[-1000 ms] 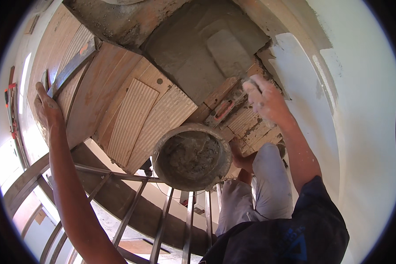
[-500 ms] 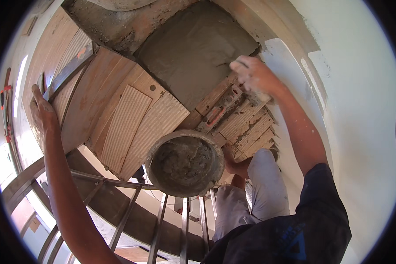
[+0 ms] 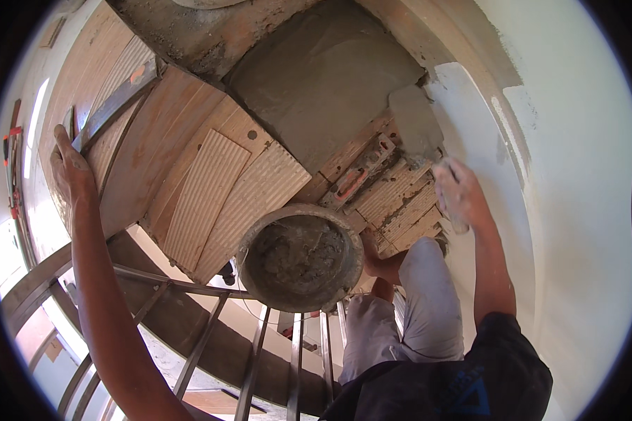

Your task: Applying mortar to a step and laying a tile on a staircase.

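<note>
My right hand [image 3: 462,193] is closed around the handle of a trowel, whose mortar-covered blade [image 3: 416,125] lies over the right edge of a smoothed bed of wet grey mortar [image 3: 316,84]. On the left, my left hand [image 3: 71,168] is closed at the near end of a metal bar [image 3: 119,104]; its fingers are partly hidden. A bucket [image 3: 244,270] of mortar stands in front of my legs. Between the bucket and the trowel lies a spirit level [image 3: 358,175] with a red part.
Ribbed-backed tiles [image 3: 207,182] lie left of the bucket, and more ribbed pieces [image 3: 400,200] lie beside my foot. Metal railing bars [image 3: 249,365] run below the bucket. A white wall [image 3: 576,175] rises on the right.
My right hand has drawn back toward me from the mortar's right edge, and the trowel blade now shows flat side up. My left hand stays at the bar.
</note>
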Demonstrator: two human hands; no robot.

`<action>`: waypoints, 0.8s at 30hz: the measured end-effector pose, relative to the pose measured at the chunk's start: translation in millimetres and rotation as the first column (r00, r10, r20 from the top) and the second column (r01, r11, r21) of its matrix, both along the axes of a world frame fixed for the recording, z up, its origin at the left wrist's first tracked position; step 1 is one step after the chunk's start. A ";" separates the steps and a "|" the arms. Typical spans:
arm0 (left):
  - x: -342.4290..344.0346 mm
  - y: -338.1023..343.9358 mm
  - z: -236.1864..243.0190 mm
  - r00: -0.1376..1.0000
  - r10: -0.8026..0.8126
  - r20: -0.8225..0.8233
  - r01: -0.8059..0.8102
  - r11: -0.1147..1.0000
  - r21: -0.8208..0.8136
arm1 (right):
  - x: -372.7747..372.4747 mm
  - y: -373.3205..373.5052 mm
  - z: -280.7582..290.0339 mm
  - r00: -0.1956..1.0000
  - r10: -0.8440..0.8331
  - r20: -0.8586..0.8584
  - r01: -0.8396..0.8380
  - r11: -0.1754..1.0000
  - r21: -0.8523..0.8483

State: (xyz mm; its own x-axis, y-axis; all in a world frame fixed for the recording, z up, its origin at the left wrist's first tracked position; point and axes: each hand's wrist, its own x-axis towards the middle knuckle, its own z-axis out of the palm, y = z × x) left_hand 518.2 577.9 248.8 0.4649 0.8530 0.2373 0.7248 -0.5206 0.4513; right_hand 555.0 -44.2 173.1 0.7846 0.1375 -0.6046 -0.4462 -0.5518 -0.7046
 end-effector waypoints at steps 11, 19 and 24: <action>-1.3 11.6 -7.3 0.999 -0.003 0.053 0.003 1.000 -0.011 | 55.0 58.2 -16.6 0.965 0.256 0.057 -0.261 0.961 0.095; -2.0 11.8 -11.0 0.999 -0.027 0.035 0.026 0.999 0.034 | 163.9 54.7 -18.4 0.963 0.262 0.064 -0.262 0.965 -0.005; -5.6 13.2 -6.7 0.998 -0.035 0.060 0.033 0.999 0.040 | 129.6 27.6 17.2 0.969 0.246 -0.012 -0.246 0.968 -0.059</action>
State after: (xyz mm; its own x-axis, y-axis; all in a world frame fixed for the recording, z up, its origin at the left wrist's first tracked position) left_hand 512.5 591.1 242.1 0.4772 0.8263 0.2991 0.6781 -0.5627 0.4727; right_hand 684.7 -16.5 190.3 0.7285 0.2896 -0.6208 -0.2947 -0.6857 -0.6656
